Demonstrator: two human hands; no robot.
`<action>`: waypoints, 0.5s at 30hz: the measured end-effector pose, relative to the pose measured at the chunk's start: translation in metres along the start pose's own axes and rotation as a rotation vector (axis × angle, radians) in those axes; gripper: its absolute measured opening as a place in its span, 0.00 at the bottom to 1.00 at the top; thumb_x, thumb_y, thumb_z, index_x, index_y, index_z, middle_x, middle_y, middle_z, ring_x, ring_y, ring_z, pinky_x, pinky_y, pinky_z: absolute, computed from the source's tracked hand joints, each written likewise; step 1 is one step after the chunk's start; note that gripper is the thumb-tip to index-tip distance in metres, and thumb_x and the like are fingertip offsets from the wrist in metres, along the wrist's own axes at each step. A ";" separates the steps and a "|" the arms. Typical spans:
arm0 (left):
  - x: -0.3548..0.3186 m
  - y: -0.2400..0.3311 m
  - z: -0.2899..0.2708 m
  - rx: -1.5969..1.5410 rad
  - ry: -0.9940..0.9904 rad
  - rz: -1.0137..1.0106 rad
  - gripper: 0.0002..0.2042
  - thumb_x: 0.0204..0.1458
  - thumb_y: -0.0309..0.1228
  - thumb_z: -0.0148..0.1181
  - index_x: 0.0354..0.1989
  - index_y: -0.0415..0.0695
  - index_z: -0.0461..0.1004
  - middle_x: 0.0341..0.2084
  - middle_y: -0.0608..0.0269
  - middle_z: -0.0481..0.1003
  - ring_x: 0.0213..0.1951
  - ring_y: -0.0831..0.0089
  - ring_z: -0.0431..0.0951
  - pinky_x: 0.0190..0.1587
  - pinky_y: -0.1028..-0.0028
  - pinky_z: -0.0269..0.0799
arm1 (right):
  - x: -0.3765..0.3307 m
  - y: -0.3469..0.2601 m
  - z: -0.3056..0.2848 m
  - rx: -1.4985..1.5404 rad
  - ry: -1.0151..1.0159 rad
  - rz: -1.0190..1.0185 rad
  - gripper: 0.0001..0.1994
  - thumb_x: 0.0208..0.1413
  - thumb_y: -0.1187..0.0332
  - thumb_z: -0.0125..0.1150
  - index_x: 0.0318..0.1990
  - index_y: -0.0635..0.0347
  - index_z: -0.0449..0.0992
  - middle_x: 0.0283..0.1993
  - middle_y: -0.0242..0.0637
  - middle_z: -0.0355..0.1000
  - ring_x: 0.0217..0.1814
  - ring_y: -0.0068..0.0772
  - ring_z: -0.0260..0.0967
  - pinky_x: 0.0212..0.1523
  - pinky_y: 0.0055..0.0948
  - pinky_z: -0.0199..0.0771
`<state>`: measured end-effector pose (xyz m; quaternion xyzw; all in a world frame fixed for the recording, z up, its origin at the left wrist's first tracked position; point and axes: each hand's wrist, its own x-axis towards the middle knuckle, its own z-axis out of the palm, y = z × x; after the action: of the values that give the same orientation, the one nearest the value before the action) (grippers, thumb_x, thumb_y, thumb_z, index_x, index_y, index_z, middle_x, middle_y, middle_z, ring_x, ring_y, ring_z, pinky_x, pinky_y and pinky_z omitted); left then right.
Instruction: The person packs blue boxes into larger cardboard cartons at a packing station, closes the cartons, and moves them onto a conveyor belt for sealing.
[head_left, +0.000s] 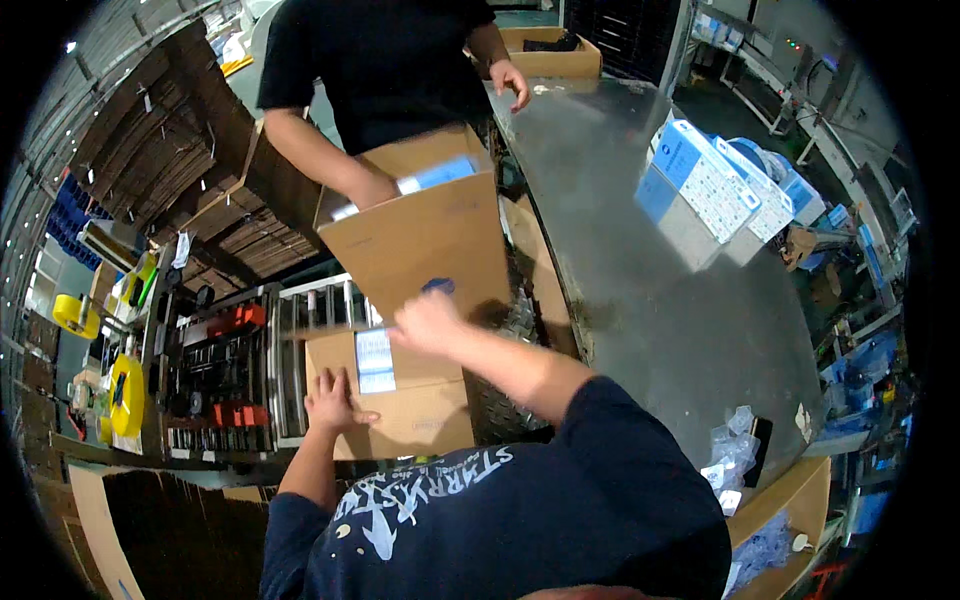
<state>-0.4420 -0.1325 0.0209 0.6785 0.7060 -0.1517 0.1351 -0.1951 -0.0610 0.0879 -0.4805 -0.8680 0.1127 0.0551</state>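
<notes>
Open carton (405,245) on far side. Labelled carton (430,405) on near side, before the person. Left hand (333,402): fingers spread, resting on labelled carton. Right hand (428,322): curled, near white label (375,361); cannot tell whether it pinches anything.

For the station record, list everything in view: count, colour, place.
Labelled carton: 1, brown, centre
Open carton: 1, brown, beyond it
Metal table: 1, grey, right
Boxes: several, blue and white, on table
Other cartons: several, brown, outer edges
Stacked cardboard: many, brown, upper left
Tape rolls: several, yellow, left
Machinery: black and red, left
Rollers: several, silver, left of centre
Plastic wrapping: uncountable, clear, lower right
Co-worker: 1, black shirt, top
Blue items: count unclear, far right
Left grip: 1, bare, on labelled carton
Right grip: 1, bare, by open carton
</notes>
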 end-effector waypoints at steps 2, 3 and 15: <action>0.015 -0.038 0.019 -0.142 0.077 -0.091 0.55 0.21 0.58 0.68 0.62 0.48 0.48 0.62 0.50 0.44 0.63 0.54 0.45 0.58 0.51 0.47 | -0.030 -0.006 0.031 0.042 -0.028 0.015 0.19 0.49 0.53 0.51 0.38 0.60 0.74 0.40 0.44 0.72 0.49 0.40 0.66 0.49 0.42 0.61; 0.035 -0.079 0.051 -0.361 0.156 0.014 0.51 0.26 0.54 0.68 0.60 0.45 0.50 0.61 0.50 0.48 0.61 0.56 0.49 0.58 0.55 0.50 | -0.048 -0.003 0.067 0.169 0.099 0.050 0.20 0.49 0.54 0.50 0.41 0.61 0.72 0.47 0.46 0.67 0.55 0.41 0.60 0.52 0.43 0.58; 0.203 -0.124 -0.011 -0.709 0.149 0.124 0.45 0.46 0.50 0.57 0.63 0.39 0.37 0.62 0.44 0.43 0.62 0.55 0.49 0.60 0.68 0.49 | 0.013 -0.043 0.202 1.586 0.575 1.089 0.40 0.52 0.61 0.56 0.64 0.59 0.35 0.59 0.44 0.54 0.59 0.38 0.53 0.55 0.36 0.57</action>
<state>-0.5742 0.0539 -0.0461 0.6402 0.6803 0.1606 0.3187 -0.2784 -0.1012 -0.0972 -0.6454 -0.1578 0.5481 0.5081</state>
